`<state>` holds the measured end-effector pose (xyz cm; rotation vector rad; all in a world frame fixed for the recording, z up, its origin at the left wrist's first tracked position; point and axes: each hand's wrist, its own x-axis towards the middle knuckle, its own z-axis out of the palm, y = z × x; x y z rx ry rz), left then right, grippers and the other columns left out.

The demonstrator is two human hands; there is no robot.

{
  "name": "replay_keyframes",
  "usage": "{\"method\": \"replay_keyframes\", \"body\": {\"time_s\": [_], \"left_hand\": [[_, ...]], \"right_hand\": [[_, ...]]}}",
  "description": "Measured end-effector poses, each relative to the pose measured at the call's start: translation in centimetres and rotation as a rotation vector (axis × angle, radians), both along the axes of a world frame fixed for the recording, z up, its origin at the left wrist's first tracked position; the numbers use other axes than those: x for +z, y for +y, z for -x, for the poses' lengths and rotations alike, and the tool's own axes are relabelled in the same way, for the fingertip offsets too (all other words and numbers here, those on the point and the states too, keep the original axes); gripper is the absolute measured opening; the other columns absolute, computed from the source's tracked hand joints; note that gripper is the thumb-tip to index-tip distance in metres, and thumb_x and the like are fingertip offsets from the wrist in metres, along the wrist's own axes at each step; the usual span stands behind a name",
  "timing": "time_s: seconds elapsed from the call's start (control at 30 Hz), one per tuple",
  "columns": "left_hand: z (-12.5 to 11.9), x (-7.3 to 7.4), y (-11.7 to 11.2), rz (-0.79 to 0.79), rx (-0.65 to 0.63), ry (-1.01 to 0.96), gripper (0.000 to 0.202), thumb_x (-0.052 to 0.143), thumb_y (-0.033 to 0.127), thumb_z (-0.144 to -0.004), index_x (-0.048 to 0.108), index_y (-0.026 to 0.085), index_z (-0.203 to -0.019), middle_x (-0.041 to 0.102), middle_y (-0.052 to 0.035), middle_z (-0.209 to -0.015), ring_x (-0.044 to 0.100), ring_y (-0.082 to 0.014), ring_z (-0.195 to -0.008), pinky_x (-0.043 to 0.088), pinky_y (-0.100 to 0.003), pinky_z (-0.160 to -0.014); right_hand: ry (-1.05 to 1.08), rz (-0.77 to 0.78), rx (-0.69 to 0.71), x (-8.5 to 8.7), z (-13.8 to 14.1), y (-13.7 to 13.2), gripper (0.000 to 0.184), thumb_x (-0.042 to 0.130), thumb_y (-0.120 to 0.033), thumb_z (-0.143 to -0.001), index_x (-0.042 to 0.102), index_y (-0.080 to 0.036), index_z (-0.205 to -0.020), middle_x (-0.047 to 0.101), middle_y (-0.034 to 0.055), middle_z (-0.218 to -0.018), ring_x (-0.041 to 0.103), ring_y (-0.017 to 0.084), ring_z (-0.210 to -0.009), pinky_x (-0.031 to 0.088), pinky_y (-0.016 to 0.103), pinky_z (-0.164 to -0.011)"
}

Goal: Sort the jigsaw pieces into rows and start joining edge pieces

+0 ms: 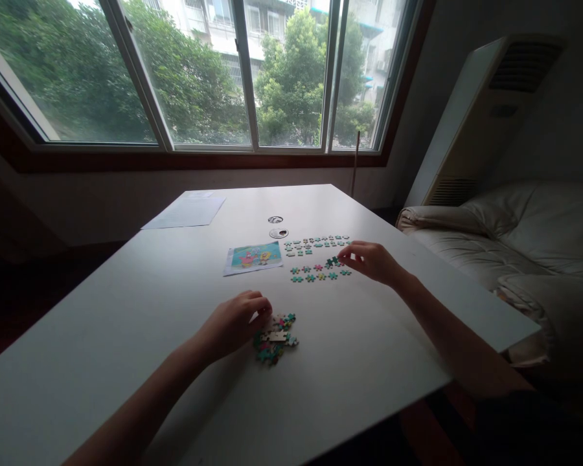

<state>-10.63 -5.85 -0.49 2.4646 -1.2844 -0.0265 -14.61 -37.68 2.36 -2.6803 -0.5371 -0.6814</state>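
Observation:
My right hand (369, 260) reaches over the far right of the table, fingers pinched at a dark green puzzle piece (332, 261). Around it, more jigsaw pieces (321, 276) lie spaced out in rows, mostly teal with some pink and yellow. My left hand (243, 318) hovers at the left edge of a loose heap of puzzle pieces (274, 337). Its fingers are curled together, and whatever they hold, if anything, is hidden. Some pieces in the heap show their pale backs. Left of the rows lies a picture sheet (255, 257) with cartoon figures.
The white table (175, 272) has two round cable holes (278, 233) behind the picture sheet. Papers (184, 211) lie at its far left corner. Beyond stands a window (252, 77). A pale sofa (529, 226) and a tall air conditioner (476, 116) are at the right.

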Motion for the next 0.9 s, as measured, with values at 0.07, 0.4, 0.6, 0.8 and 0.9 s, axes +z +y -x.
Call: {"method": "replay_keyframes", "body": {"time_s": [0.07,0.4,0.6,0.8,0.9], "left_hand": [[0.0,0.0,0.1,-0.005,0.000,-0.009,0.018,0.042,0.021,-0.081,0.060,0.019,-0.079,0.060,-0.0030,-0.079,0.053,-0.0148,-0.069,0.039,-0.023,-0.059],[0.0,0.0,0.2,0.003,0.004,-0.014,0.019,0.043,0.022,-0.080,0.061,0.020,-0.078,0.060,-0.0035,-0.078,0.054,-0.0148,-0.068,0.039,-0.023,-0.058],[0.0,0.2,0.2,0.025,-0.038,0.056,0.019,0.045,0.023,-0.080,0.063,0.021,-0.085,0.061,-0.0044,-0.084,0.055,-0.0154,-0.073,0.042,-0.024,-0.063],[0.2,0.2,0.1,-0.004,-0.106,0.089,0.026,0.042,0.017,-0.082,0.064,0.026,-0.092,0.058,-0.0034,-0.091,0.055,-0.0140,-0.074,0.041,-0.024,-0.066],[0.1,0.1,0.1,-0.004,-0.069,0.057,0.026,0.041,0.018,-0.083,0.064,0.026,-0.093,0.058,-0.0034,-0.091,0.055,-0.0138,-0.072,0.041,-0.024,-0.064]], "right_hand": [[0.130,0.029,-0.037,0.1,-0.3,-1.6,0.017,0.053,-0.031,-0.079,0.065,-0.020,-0.082,0.064,0.0006,-0.074,0.054,0.009,-0.058,0.039,0.020,-0.057],[0.575,-0.042,-0.205,-1.8,-1.6,-7.4,0.026,0.057,-0.039,-0.071,0.068,-0.017,-0.081,0.065,0.0037,-0.070,0.057,0.012,-0.061,0.041,0.021,-0.057],[0.670,-0.042,-0.201,-2.1,-1.6,-7.1,0.024,0.058,-0.036,-0.069,0.069,-0.017,-0.080,0.066,0.0039,-0.068,0.059,0.014,-0.062,0.042,0.021,-0.057],[0.650,-0.025,-0.213,-1.9,-1.3,-7.1,0.020,0.058,-0.029,-0.068,0.069,-0.017,-0.079,0.067,0.0041,-0.076,0.059,0.015,-0.069,0.042,0.022,-0.061],[0.600,-0.007,-0.220,-1.5,-1.1,-6.9,0.019,0.058,-0.030,-0.068,0.068,-0.017,-0.077,0.066,0.0038,-0.075,0.059,0.015,-0.067,0.041,0.022,-0.061]]}}
